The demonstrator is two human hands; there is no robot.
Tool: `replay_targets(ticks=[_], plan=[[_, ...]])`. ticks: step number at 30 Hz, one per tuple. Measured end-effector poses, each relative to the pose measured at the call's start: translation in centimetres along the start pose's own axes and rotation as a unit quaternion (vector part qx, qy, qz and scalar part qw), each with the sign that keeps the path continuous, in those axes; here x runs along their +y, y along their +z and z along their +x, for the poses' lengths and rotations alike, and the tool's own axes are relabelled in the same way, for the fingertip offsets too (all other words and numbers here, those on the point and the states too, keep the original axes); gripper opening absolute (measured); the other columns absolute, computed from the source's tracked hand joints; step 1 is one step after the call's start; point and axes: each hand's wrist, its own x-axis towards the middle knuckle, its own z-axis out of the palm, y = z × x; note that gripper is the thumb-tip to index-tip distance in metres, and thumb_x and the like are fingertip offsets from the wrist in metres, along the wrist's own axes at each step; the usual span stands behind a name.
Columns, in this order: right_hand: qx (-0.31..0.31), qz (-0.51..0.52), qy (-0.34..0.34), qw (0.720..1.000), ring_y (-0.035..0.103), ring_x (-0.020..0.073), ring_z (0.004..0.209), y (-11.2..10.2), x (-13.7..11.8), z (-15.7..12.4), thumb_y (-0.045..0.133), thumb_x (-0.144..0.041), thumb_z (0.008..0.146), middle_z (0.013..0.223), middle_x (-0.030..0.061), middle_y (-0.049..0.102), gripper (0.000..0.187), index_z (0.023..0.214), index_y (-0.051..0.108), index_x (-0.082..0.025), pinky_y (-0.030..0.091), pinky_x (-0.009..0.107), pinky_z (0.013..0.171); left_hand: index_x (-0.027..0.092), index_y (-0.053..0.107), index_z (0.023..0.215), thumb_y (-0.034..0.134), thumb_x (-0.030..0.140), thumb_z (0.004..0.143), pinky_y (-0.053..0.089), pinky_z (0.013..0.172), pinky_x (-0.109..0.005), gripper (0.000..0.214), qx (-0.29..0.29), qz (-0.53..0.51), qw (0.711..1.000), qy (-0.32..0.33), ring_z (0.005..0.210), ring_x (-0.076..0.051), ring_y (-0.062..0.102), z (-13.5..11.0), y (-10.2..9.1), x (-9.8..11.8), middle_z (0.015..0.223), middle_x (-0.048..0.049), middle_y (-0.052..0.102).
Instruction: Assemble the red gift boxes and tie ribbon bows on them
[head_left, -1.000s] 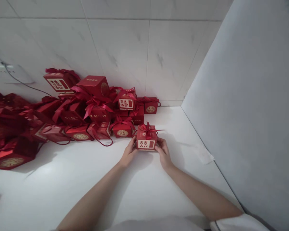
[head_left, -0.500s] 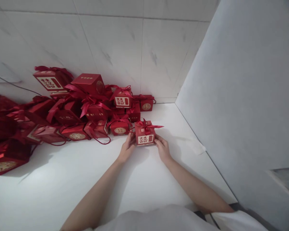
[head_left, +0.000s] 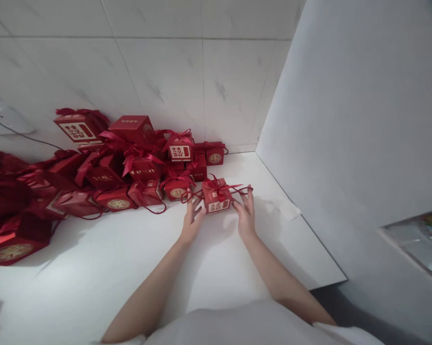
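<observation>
Between the fingers of the left hand [head_left: 191,224] and those of the right hand [head_left: 246,221], a small red box [head_left: 215,196] rests on the white desk [head_left: 130,268], its pale printed panel facing the wearer and a red ribbon bow [head_left: 220,192] on top. The fingers of each hand are spread apart, thumbs low by the box's near corners, other fingers raised along its sides; whether the thumbs press on it, I cannot tell. Red cords [head_left: 243,192] stick out from both sides of the box and reach the raised fingers. Just left of the left fingers sits a box with a gold medallion [head_left: 176,190], part of a heap of red boxes [head_left: 140,170] spreading farther left and back. Beyond the fingers rises a tiled wall [head_left: 165,86]; right of the right fingers lies a flat white scrap [head_left: 290,210], with a tall pale panel [head_left: 345,120] past it. Far left of the fingers, a dark cable [head_left: 32,139] runs from a wall socket [head_left: 13,120] toward the heap.
</observation>
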Motion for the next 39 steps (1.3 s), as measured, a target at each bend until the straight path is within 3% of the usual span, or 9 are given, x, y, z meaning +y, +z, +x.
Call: replay_targets(ticks=[5,9,12,19,24,28,31,34,39], plan=[[-0.019,0.041,-0.044,0.998,0.057,0.0223,0.123,0.6,-3.0,-0.8,0.068,-0.028,0.08,0.145,0.0061,0.049,0.075,0.148,0.037,-0.035,0.04,0.043,0.108,0.028,0.028,0.152,0.057,0.042,0.091,0.029,0.115,-0.043,0.069,0.037,-0.152,0.987,-0.042,0.14,-0.024,0.042,0.6,1.8,5.6,0.144,-0.0117,0.053],[-0.009,0.132,0.028,0.991,0.061,0.0216,0.117,-0.6,-5.6,1.1,0.067,-0.03,0.078,0.141,0.0028,0.053,0.052,0.129,0.058,-0.033,0.048,0.039,0.1,0.018,0.045,0.14,0.064,0.037,0.082,0.046,0.096,-0.037,0.064,-0.001,-0.196,0.98,-0.046,0.104,-0.023,0.066,3.4,0.8,11.3,0.103,-0.0094,0.071],[-0.042,0.231,0.102,0.967,0.067,0.017,0.097,-2.7,-6.8,2.8,0.06,-0.037,0.082,0.133,0.0038,0.061,0.039,0.12,0.065,-0.032,0.055,0.034,0.083,0.016,0.057,0.128,0.065,0.033,0.081,0.049,0.072,-0.026,0.051,-0.009,-0.213,0.976,-0.043,0.073,-0.014,0.062,4.4,-0.3,13.5,0.084,-0.0036,0.066],[-0.016,0.268,0.136,0.954,0.056,0.0088,0.066,-5.5,-6.7,3.1,0.062,-0.031,0.079,0.129,0.0034,0.064,0.016,0.09,0.072,-0.024,0.049,0.022,0.051,0.016,0.067,0.116,0.07,0.024,0.077,0.036,0.047,-0.017,0.04,0.067,-0.306,0.945,-0.098,0.051,-0.004,0.042,1.2,-2.4,9.1,0.083,-0.0042,0.067],[-0.005,0.092,0.208,0.974,0.043,0.0067,0.053,-5.2,-6.6,3.2,0.07,-0.04,0.073,0.113,0.0066,0.068,0.023,0.086,0.071,-0.021,0.025,0.017,0.033,0.018,0.067,0.109,0.069,0.028,0.077,0.019,0.038,-0.017,0.033,0.079,-0.262,0.954,-0.124,0.039,0.0,0.024,0.4,-4.0,7.2,0.07,0.0004,0.064],[-0.069,-0.136,0.207,0.966,0.049,0.0107,0.055,-6.0,-6.6,3.3,0.074,-0.044,0.074,0.083,0.0042,0.067,0.03,0.091,0.069,-0.02,0.025,0.018,0.037,0.018,0.061,0.118,0.071,0.03,0.079,0.011,0.042,-0.02,0.041,-0.029,-0.075,0.971,-0.226,0.041,-0.001,0.022,0.6,-5.0,7.2,0.067,0.0013,0.06],[-0.079,-0.368,0.124,0.918,0.052,0.0144,0.055,-6.7,-6.3,3.2,0.067,-0.049,0.077,0.074,0.0012,0.064,0.031,0.092,0.064,-0.022,0.036,0.024,0.048,0.016,0.062,0.112,0.067,0.039,0.084,0.014,0.045,-0.021,0.037,-0.121,0.02,0.949,-0.289,0.045,-0.003,0.025,0.6,-5.1,7.4,0.065,0.0023,0.054],[-0.085,-0.419,0.092,0.899,0.053,0.0163,0.059,-6.6,-6.2,3.0,0.068,-0.047,0.077,0.069,-0.0002,0.063,0.025,0.085,0.065,-0.023,0.039,0.028,0.058,0.014,0.065,0.095,0.064,0.049,0.085,0.017,0.049,-0.022,0.036,-0.223,0.087,0.919,-0.312,0.051,-0.006,0.029,0.5,-4.9,7.8,0.062,0.0042,0.043],[-0.244,-0.428,0.108,0.863,0.04,0.013,0.054,-5.4,-7.4,2.3,0.054,-0.053,0.089,0.056,-0.0038,0.045,0.041,0.064,0.057,-0.02,0.029,0.026,0.054,0.012,0.07,0.084,0.057,0.057,0.087,0.02,0.049,-0.023,0.047,-0.331,0.138,0.878,-0.316,0.051,-0.007,0.031,0.5,-4.7,8.4,0.056,0.0021,0.047]])
